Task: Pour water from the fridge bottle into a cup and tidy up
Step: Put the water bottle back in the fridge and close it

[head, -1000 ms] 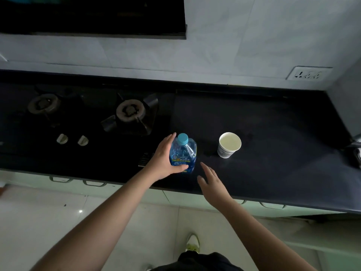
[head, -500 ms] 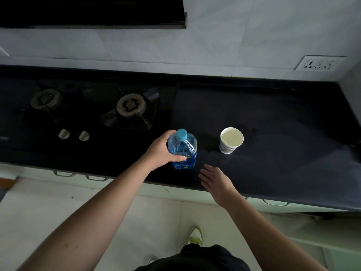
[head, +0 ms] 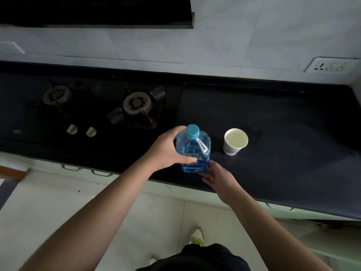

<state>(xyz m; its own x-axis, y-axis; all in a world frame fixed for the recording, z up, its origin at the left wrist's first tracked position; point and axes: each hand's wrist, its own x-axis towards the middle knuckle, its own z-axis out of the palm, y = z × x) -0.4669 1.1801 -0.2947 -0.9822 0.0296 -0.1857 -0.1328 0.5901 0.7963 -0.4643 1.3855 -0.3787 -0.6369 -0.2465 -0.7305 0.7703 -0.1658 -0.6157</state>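
A: Entry. The bottle (head: 193, 151) stands upright on the dark bench (head: 283, 153), long axis vertical, blue cap (head: 192, 131) on top and screwed down as far as can be seen. It sits near the front edge, just right of the gas hob (head: 136, 108).

B: Hands?

A: The left hand (head: 168, 149) wraps the bottle's left shoulder, fingers curled over the far side and thumb across the near face; it holds the bottle. The right hand (head: 218, 177) is loosely spread, fingertips touching or just short of the bottle's lower right corner; contact cannot be confirmed. It holds nothing.

B: The cup?

A: The paper cup (head: 235, 141) stands upright to the right of the bottle, clearly apart from it. Its inside reads pale; whether it holds water cannot be told from this view.

B: Which relation governs the next move?

A: Judgement only: the bottle lies directly ahead of both hands, the left one already on it, the right one nearest the base. The cap sits above the left hand's grip, so the free right hand would have to rise along the vertical axis to reach it, while the cup waits on the right-hand side for any tilt.

B: Risk?

A: A tilt toward the cup with one hand on a wide, square-shouldered bottle could slip; support at the base seems prudent.
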